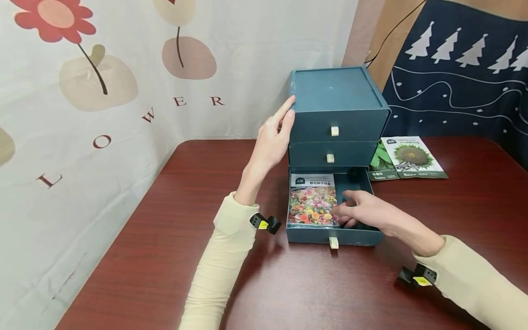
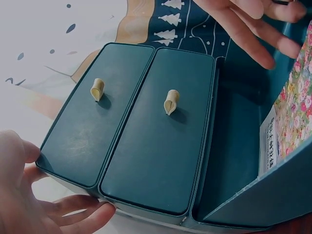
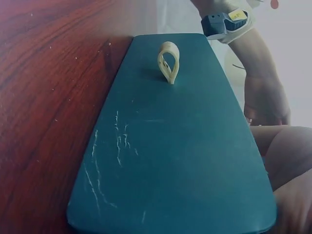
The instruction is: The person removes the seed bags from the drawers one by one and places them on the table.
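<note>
A dark teal three-drawer box [image 1: 336, 89] stands on the table, its bottom drawer [image 1: 309, 236] pulled out. In that drawer lies a seed packet [image 1: 312, 202] with colourful flowers printed on it, along the left side. My left hand [image 1: 271, 140] rests against the box's left side near the top, fingers extended; the left wrist view shows its fingers [image 2: 73, 217] along the box's edge. Over the open drawer, my right hand [image 1: 367, 210] has its fingertips right at the packet's right edge, loosely bent and holding nothing. The right wrist view looks at the drawer front [image 3: 175, 146] and its loop pull [image 3: 168, 61].
The middle drawer [image 1: 305, 155] and top drawer [image 1: 309, 126] are closed, each with a pale loop pull. Right of the box lie a seed packet with a sunflower head [image 1: 414, 158] and a green-leaf packet [image 1: 381, 162], partly hidden. Printed cloths hang behind the reddish-brown table [image 1: 198, 183].
</note>
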`<state>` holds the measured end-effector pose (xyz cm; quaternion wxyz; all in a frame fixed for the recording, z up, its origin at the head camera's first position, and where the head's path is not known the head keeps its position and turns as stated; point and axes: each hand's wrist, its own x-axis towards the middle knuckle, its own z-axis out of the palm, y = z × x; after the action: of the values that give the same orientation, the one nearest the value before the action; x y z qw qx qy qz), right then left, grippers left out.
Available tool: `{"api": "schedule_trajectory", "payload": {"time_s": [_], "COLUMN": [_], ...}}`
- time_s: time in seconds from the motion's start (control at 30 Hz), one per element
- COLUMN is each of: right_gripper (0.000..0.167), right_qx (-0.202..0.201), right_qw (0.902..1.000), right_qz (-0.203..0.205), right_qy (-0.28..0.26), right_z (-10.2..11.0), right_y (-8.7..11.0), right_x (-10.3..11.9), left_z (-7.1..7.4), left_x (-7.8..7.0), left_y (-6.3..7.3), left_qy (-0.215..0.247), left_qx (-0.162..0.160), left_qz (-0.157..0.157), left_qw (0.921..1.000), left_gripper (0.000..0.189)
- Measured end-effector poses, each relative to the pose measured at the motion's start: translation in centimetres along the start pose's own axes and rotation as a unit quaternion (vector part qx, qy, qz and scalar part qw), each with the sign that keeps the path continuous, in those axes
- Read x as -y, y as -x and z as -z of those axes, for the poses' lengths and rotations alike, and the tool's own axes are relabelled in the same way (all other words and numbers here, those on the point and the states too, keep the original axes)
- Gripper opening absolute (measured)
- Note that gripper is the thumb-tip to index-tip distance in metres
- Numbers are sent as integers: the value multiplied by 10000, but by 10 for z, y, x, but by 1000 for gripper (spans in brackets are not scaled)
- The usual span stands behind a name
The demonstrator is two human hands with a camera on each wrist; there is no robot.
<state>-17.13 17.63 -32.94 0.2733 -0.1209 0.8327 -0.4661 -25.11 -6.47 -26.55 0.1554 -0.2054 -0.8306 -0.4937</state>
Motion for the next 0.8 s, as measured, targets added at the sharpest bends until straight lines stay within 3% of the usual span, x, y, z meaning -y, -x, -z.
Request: {"api": "schedule_trajectory", "payload": {"time_s": [0.33,0.6,0.8], "right_gripper": [61,53,46], "right_qx": [-357,-292,-396], "right_qw": [9986,9978,9967], "right_qz": [376,275,414], "right_qy": [-70,-522,-569], "right_z": [-3,-6,-7], "right_y": [-3,-4,-4], "right_x": [-4,-4,-6], "left_z": [0,0,0], "left_x": [0,1,1], "left_y": [0,-1,-1], "left_qy": [-46,-3,-72], "left_qx": [5,0,16], "left_qz": [5,-23,27], "left_qw": [10000,10000,10000], "left_gripper": [48,48,48]}}
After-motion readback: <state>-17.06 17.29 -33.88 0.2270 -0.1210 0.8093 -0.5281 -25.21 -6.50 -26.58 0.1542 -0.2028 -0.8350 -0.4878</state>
